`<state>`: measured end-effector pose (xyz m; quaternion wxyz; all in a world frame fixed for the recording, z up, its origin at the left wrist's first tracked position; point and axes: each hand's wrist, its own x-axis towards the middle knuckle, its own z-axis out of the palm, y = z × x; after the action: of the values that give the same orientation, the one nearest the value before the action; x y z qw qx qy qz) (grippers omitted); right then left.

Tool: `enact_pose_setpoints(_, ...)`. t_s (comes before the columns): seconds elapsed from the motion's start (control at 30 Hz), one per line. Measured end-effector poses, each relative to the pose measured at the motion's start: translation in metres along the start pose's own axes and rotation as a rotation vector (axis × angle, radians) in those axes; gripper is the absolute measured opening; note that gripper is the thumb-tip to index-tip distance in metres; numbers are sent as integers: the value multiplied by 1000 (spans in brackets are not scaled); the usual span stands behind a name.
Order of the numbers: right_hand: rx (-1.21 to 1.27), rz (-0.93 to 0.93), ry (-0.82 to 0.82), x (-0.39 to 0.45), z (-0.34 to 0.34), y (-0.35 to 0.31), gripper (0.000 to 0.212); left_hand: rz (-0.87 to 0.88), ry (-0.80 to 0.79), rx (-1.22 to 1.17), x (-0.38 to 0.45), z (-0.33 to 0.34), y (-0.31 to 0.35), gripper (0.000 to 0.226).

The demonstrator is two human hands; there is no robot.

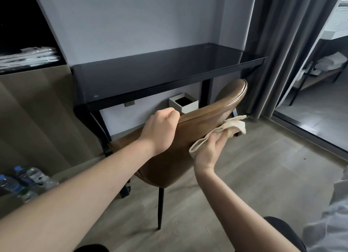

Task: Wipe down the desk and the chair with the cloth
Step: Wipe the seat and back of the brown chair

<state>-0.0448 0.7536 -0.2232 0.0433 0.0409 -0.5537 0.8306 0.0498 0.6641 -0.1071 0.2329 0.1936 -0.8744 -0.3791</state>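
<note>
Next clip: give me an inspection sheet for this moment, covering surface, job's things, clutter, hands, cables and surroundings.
Surface: black desk, glossy top, nothing seen on it.
Job's things: brown chair in front of the desk; cream cloth pressed against the chair's backrest.
Clutter: white box on the floor under the desk; water bottles at lower left.
Hands: left hand grips the backrest's top edge; right hand holds the cloth against the backrest.
Cables: nothing seen.
Surroundings: grey curtain to the right, wood-look floor, dark shelf with packaged items at left.
</note>
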Motion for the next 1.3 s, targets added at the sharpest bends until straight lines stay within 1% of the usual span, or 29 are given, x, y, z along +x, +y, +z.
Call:
enact_pose_setpoints(0.07,24,62,46,38,-1,4,63,15,15,1,2,1,-2,46)
enact_pose_setpoints(0.13,-12,129,1,72,-8,16,62,33,38,0,2,2,-4,49)
enact_pose_setpoints(0.2,-93,191,-50,81,-16,26,57,40,56,5,2,3,-5,51)
enact_pose_setpoints(0.27,-128,260,-45,74,-18,34,51,38,58,1,4,3,-5,51)
enact_pose_setpoints(0.33,-87,328,-24,63,-14,37,46,29,51,-2,5,3,-5,50)
enact_pose_setpoints(0.4,-34,404,23,53,-9,32,36,15,32,-1,4,2,-3,51)
enact_pose_setpoints(0.47,-7,468,45,40,-7,29,41,1,11,2,2,1,0,49)
enact_pose_setpoints(0.5,-13,480,25,29,-6,26,44,-5,9,-2,2,1,1,48)
enact_pose_setpoints(0.57,1,453,-10,1,-4,19,53,-12,12,-20,1,0,3,49)
enact_pose_setpoints(0.63,37,335,-125,-31,-4,6,64,-19,14,-29,0,0,5,53)
enact_pose_setpoints(0.7,2,220,-220,-56,-8,-6,66,-25,14,-31,-2,0,5,54)
enact_pose_setpoints(0.77,-53,123,-284,-62,-12,-14,64,-26,5,-32,-4,0,6,52)
enact_pose_setpoints(0.87,-148,40,-264,-43,-15,-14,58,-37,-4,-21,-3,0,5,43)
enact_pose_setpoints(0.93,-192,-17,-227,-25,-16,-14,59,-40,-4,-15,-3,0,6,41)
enact_pose_setpoints(1.0,-184,-63,-179,-5,-15,-11,62,-34,-1,-12,-2,0,5,43)
enact_pose_setpoints(1.07,-127,-48,-141,15,-13,-5,63,-22,5,-13,0,1,2,47)
enact_pose_setpoints(1.13,-75,11,-110,35,-10,5,64,-6,15,-10,2,2,-2,50)
enact_pose_setpoints(1.23,-43,176,-49,67,-9,24,58,25,24,-17,3,3,-5,48)
enact_pose_setpoints(1.3,-56,275,-66,84,-14,37,55,34,28,-19,3,4,-6,51)
